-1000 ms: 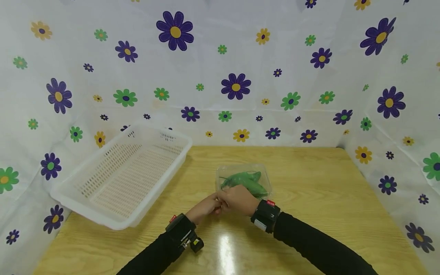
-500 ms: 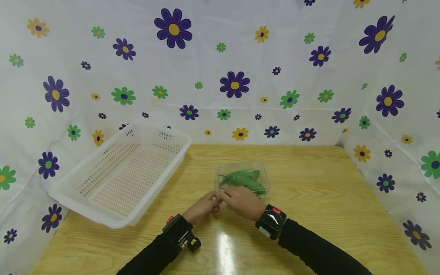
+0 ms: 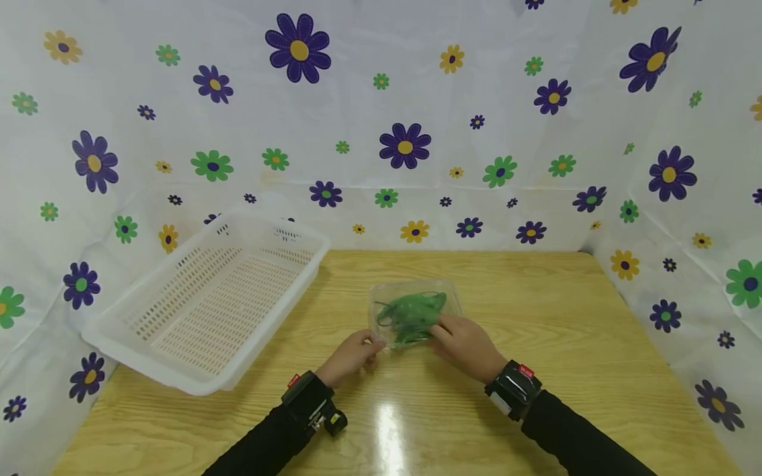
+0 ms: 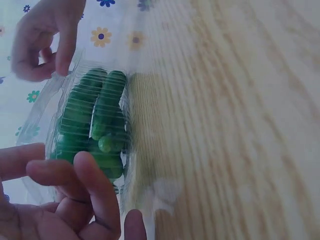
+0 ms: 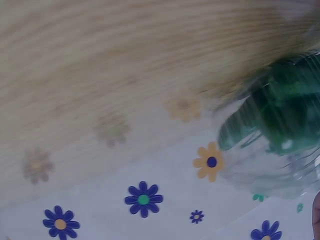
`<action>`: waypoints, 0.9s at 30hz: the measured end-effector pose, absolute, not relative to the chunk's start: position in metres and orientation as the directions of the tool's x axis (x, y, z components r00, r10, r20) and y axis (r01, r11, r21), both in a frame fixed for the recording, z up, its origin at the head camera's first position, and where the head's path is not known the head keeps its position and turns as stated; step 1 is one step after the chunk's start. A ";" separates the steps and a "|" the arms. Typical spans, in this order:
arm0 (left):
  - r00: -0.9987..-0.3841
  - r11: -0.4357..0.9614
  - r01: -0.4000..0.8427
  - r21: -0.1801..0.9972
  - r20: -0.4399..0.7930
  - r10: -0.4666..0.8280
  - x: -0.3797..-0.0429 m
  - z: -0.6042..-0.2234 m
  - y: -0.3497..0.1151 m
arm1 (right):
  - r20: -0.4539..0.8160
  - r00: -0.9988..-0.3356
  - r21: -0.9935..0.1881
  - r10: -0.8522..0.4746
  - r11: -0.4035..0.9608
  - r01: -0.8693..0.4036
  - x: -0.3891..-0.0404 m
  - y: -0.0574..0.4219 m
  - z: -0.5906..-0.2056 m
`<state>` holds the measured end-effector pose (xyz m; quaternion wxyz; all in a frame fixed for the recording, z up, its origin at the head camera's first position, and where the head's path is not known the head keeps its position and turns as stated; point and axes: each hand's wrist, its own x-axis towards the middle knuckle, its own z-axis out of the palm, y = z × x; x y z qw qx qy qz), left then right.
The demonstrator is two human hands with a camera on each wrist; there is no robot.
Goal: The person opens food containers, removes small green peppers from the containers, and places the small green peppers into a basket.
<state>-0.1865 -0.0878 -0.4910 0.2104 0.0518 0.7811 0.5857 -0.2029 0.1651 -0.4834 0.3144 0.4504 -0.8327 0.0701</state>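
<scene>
A clear plastic box (image 3: 455,299) sits on the table with long green peppers (image 3: 412,309) inside. My left hand (image 3: 350,357) is at its front left corner, thumb and fingers curled at the edge. At the front right, my right hand (image 3: 470,347) pinches the box's upper edge between thumb and finger. From the left wrist, the peppers (image 4: 109,107) show through the ribbed side wall, with the right hand (image 4: 45,42) beyond and the left hand (image 4: 65,200) nearer. The right wrist view catches the box (image 5: 280,175) blurred at its right side. Whether the lid is loose, I cannot tell.
A large white perforated plastic basket (image 3: 280,324) stands on the left of the wooden table (image 3: 536,311), tilted against the flowered cloth. That flowered cloth (image 3: 357,99) walls the table at the back and both sides.
My right hand has slid right along the box's front edge, from beside the left hand to the right corner. The left hand stays at the left corner.
</scene>
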 end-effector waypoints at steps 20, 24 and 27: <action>-0.967 0.598 -0.045 0.800 -0.185 0.175 -0.183 -0.482 -0.091 | 0.661 -0.390 0.128 -0.641 0.609 -0.783 -0.204 0.163 -0.490; -0.980 0.685 0.201 0.700 0.143 0.141 -0.179 -0.480 -0.086 | 0.654 -0.381 0.137 -0.654 0.598 -0.790 -0.205 0.161 -0.490; -0.898 0.796 0.384 0.468 0.391 0.203 -0.175 -0.479 -0.080 | 0.649 -0.387 0.137 -0.655 0.601 -0.787 -0.205 0.160 -0.491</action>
